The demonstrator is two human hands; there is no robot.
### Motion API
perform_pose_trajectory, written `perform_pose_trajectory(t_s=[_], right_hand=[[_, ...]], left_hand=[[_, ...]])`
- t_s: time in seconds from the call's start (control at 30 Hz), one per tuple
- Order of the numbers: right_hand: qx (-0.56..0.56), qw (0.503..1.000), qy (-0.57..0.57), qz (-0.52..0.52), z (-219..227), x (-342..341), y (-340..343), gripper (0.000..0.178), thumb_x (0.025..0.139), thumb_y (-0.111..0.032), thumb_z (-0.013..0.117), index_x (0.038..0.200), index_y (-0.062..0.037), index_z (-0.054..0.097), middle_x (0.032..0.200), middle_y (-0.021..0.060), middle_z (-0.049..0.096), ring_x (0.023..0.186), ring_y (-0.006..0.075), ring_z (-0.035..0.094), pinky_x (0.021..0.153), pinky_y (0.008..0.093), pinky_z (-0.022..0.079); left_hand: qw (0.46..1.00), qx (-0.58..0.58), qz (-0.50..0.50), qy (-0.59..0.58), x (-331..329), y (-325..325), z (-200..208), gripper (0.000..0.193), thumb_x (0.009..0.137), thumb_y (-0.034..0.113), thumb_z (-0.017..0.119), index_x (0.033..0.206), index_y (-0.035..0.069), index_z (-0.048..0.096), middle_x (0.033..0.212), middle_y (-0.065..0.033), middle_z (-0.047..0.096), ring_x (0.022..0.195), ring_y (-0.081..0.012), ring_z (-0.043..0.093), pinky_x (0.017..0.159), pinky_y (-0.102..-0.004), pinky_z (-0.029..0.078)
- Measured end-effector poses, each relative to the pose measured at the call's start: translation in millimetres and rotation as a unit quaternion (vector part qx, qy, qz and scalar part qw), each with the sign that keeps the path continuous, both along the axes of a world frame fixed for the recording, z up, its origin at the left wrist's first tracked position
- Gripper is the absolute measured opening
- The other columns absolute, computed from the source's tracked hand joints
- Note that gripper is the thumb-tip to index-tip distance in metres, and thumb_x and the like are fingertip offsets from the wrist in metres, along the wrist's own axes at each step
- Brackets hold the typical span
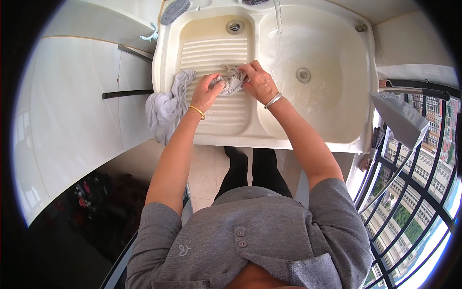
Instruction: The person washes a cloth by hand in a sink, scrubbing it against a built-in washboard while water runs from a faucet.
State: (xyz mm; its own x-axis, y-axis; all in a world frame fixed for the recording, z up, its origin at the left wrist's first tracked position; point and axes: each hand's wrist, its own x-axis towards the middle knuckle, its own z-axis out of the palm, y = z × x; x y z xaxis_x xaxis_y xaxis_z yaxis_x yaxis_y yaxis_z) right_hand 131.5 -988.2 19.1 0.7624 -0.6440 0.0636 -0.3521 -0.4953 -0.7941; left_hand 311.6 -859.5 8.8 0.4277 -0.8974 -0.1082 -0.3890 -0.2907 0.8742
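Left hand [206,91] and right hand [261,83] both closed on bunched ends of a crumpled pale-grey cloth [234,86], over the ribbed washboard basin [214,48]; contact with ribs unclear. Cloth looks wet: probably light, limp, a bit slippery, hard to break. Best hold: gathered folds, both ends. Second pale cloth [164,110] drapes over basin's left rim.

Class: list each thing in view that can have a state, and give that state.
Held cloth, crumpled
Left hand, gripping held cloth
Right hand, gripping held cloth
Draped cloth, bunched across left edge of the sink
Water stream, running into the right basin
Grey brush, lying at the sink's corner
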Motion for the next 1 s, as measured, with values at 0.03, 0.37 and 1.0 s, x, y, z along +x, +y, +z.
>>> perform_pose_trajectory(t_s=[0.03,0.37,1.0], right_hand=[[-0.001,1.0,-0.002,0.0,3.5,0.4,1.3,0.049,0.066,-0.001,0.078,0.11,-0.0121,0.058,0.106,0.0107,0.056,0.103,0.0312,0.059,0.086,0.0389,0.054],[0.106,0.986,-0.118,-0.059,65.8,-55.2,11.0,0.014,0.072,-0.008,0.064,0.08,0.0016,0.058,0.088,0.0105,0.059,0.068,0.0228,0.055,0.066,0.0339,0.05],[-0.01,0.996,0.083,-0.007,84.2,-112.1,-96.2,0.079,0.071,-0.018,0.082,0.14,-0.0079,0.046,0.143,0.0235,0.045,0.13,0.0357,0.047,0.108,0.0436,0.039]], left_hand=[[1.0,-0.001,0.0,-0.002,4.6,15.7,3.4,0.019,0.092,0.024,0.062,0.096,0.005,0.062,0.091,-0.0091,0.064,0.094,-0.0235,0.061,0.083,-0.0336,0.048],[0.838,0.023,0.303,0.453,-14.5,21.2,42.4,0.011,0.093,0.017,0.062,0.089,0.015,0.051,0.073,-0.0002,0.058,0.06,-0.0143,0.058,0.045,-0.0286,0.041],[0.949,0.07,-0.092,-0.294,-40.3,53.7,1.0,0.057,0.078,0.033,0.075,0.132,0.025,0.057,0.13,-0.0052,0.043,0.125,-0.0293,0.037,0.108,-0.0511,0.023]])
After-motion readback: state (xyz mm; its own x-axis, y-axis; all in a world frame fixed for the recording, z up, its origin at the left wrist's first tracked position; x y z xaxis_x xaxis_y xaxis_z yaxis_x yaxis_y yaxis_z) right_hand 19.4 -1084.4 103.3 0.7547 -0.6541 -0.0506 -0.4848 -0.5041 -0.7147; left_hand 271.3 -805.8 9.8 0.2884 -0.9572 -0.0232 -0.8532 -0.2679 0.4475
